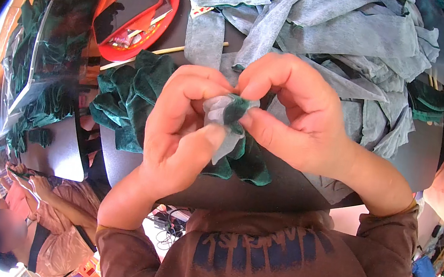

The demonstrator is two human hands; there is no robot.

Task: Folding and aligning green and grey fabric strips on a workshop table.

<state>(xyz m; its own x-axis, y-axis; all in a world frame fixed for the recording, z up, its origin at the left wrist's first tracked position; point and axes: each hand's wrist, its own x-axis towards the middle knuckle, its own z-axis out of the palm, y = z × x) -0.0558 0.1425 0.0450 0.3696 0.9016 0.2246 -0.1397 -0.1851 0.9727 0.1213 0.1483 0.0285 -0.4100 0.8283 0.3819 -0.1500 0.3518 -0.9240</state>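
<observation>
Between both hands' fingers [216,138]: green-grey fabric piece [229,111] (pinched).

A person in a brown long-sleeved top [273,257], its chest printed with faded dark-blue lettering. The sleeves are pushed up to mid-forearm, cuffs bunched, with a thin lighter edge at each cuff. Left hand [181,127] and right hand [298,115] are bare, without rings.

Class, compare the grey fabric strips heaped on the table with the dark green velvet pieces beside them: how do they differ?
The grey fabric strips look pale, flat and matte; the dark green velvet pieces look deep-coloured, plush and crumpled. The grey heap spreads wider; the green pile is smaller. Both lie loose on the dark table.
</observation>
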